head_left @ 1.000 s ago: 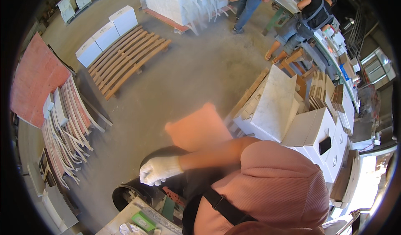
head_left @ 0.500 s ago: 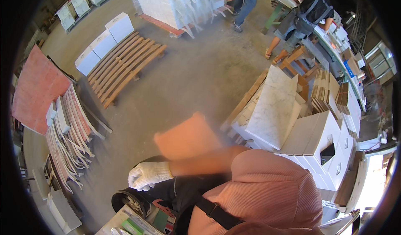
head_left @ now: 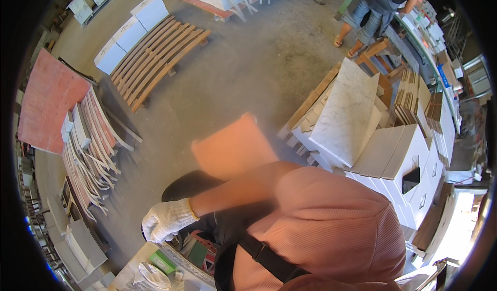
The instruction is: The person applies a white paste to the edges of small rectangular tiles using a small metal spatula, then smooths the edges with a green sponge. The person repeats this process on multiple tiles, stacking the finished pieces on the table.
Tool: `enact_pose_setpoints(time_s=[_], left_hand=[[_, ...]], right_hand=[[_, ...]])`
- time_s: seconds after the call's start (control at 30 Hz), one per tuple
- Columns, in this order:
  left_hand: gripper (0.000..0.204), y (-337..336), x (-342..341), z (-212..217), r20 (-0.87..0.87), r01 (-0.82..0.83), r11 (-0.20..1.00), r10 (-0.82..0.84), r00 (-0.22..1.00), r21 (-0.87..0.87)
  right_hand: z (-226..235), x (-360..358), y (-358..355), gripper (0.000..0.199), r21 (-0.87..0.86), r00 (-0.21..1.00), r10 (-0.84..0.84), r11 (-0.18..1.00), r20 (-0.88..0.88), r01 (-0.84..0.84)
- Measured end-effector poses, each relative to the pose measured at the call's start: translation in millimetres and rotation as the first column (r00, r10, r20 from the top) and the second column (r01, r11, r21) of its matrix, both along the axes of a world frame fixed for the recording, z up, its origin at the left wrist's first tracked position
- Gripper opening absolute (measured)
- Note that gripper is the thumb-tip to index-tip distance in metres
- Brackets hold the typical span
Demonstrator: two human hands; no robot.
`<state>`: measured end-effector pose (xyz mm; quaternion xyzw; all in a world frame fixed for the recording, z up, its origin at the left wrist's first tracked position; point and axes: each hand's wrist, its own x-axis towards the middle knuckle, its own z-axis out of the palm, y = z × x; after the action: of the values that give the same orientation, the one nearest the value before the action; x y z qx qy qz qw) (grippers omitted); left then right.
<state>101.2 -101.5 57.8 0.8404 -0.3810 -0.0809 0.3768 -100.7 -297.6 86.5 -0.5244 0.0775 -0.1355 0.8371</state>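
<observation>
My right hand, in a white knit glove, is at the lower left with its fingers curled in. It sits over a black bucket, which it now mostly covers; whether it grips the rim or something inside is hidden. Beside it is a worktop carrying a small green box and a clear, shiny oval item. Dark green and red pieces lie between the worktop and my black apron. My left hand does not show.
A blurred orange panel stands beyond my arm. At right are a marble slab and white boxes. A wooden pallet and stacked strips are at left. Another person stands at a far bench.
My right hand has moved left and down in relation to the bench, onto the black bucket. The whole view has shifted, so the bench shows more and the far people less.
</observation>
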Motion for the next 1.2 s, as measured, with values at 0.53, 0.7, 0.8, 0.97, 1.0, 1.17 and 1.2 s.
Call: enact_pose_setpoints(time_s=[0.53, 0.7, 0.8, 0.97, 1.0, 1.17, 1.2], left_hand=[[0.059, 175.2, 37.4, 81.8, 0.170, -0.360, 0.924, 0.378, 0.910, -0.128], [0.060, 307.7, -17.1, 109.8, 0.137, -0.642, 0.765, 0.643, 0.754, -0.051], [0.066, 326.1, -25.6, 94.7, 0.301, -0.645, 0.760, 0.599, 0.742, 0.077], [0.070, 323.1, -17.2, 72.3, 0.305, -0.584, 0.789, 0.518, 0.799, 0.191], [0.069, 321.1, -12.6, 65.4, 0.328, -0.571, 0.794, 0.494, 0.805, 0.207], [0.065, 285.0, 24.2, 23.2, 0.451, -0.545, 0.786, 0.389, 0.803, 0.293], [0.065, 276.5, 32.7, 15.4, 0.465, -0.552, 0.780, 0.388, 0.796, 0.295]], right_hand=[[16.3, 42.0, 40.0, 0.024, -0.189, 0.968, 0.238, 0.950, -0.075, -0.248], [17.8, 66.2, 62.4, 0.024, -0.183, 0.882, 0.396, 0.876, -0.257, -0.446], [16.9, 86.4, 75.0, 0.025, -0.203, 0.882, 0.357, 0.881, -0.309, -0.427], [16.6, 116.8, 98.9, 0.028, -0.297, 0.860, 0.342, 0.835, -0.378, -0.463], [15.8, 121.9, 104.1, 0.028, -0.297, 0.851, 0.337, 0.831, -0.403, -0.470], [5.7, 143.1, 126.4, 0.027, -0.294, 0.817, 0.408, 0.789, -0.407, -0.540], [3.6, 147.7, 132.3, 0.027, -0.290, 0.809, 0.420, 0.781, -0.412, -0.553]])
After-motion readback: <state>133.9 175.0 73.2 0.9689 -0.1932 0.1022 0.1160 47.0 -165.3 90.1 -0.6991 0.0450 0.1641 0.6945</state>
